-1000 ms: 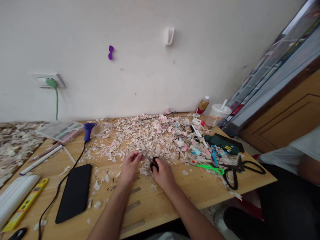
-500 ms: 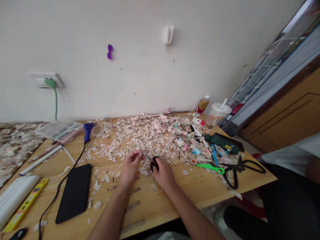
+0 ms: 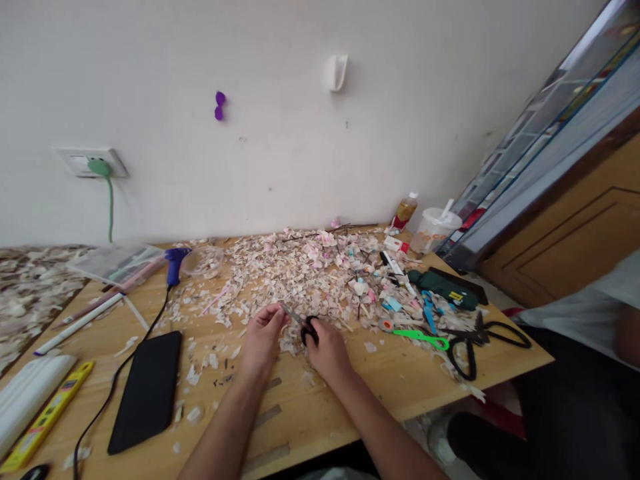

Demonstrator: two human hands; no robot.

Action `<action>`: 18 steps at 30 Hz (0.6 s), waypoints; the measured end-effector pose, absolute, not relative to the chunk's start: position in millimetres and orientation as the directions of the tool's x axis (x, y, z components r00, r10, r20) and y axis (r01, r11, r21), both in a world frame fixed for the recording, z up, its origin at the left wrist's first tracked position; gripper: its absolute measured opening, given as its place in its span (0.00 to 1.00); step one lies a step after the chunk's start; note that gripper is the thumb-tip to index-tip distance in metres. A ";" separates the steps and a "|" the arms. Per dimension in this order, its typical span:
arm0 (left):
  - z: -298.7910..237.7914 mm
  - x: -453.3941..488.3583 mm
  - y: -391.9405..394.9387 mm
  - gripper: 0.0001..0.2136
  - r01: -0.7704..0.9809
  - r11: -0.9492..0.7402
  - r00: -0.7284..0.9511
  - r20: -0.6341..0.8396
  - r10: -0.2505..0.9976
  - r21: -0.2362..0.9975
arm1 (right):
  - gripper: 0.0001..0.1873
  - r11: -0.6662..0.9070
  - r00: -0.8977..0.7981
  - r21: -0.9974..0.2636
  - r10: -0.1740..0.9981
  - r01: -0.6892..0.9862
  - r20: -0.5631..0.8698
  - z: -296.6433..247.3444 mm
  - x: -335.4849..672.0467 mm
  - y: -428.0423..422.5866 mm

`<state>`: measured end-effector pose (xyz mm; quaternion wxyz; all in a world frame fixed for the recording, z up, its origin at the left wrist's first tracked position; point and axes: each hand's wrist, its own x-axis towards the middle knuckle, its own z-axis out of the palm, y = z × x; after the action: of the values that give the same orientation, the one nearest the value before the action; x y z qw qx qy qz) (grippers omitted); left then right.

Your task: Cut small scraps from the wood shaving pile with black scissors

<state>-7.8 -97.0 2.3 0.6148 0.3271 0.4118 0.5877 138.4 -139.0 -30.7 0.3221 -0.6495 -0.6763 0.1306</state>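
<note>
My right hand (image 3: 326,347) grips the black handles of a small pair of scissors (image 3: 298,317), whose blades point up and left. Just left of it, my left hand (image 3: 263,331) is pinched closed by the blade tips. Whatever lies between its fingertips is too small to make out. Behind both hands spreads a heap of pale, petal-like scraps (image 3: 270,270). Pink blossoms (image 3: 315,252) on thin dark twigs rest among the scraps.
At left are a black tablet-like slab (image 3: 146,393), a blue glue gun (image 3: 174,265) with a black cord, and a yellow package (image 3: 47,417). Large black scissors (image 3: 470,350), a green tool (image 3: 423,337) and a lidded cup (image 3: 434,230) stand right. A person sits at the right edge.
The view has shifted slightly. My hands keep nearly the same place and grip, with the scissor blades still at the left fingertips.
</note>
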 end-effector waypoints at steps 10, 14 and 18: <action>-5.7 -13.1 -93.3 0.13 -0.344 0.060 0.015 -0.058 0.998 0.937 | 0.08 0.146 0.037 -0.604 0.959 0.783 0.279 -29.4 139.0 -139.9; -5.8 -16.6 -91.4 0.13 -0.280 0.034 0.019 -0.030 0.999 0.959 | 0.09 0.141 0.042 -0.620 0.962 0.772 0.271 -29.2 139.1 -140.1; 5.8 -19.6 -91.5 0.14 -0.193 0.003 0.043 0.005 0.999 0.981 | 0.08 0.141 0.034 -0.611 0.963 0.779 0.266 -28.6 139.1 -141.1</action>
<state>-19.6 -91.5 5.8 0.5567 0.4602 0.4380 0.5353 139.1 -141.1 -28.6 0.3278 -0.6401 -0.6806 0.1404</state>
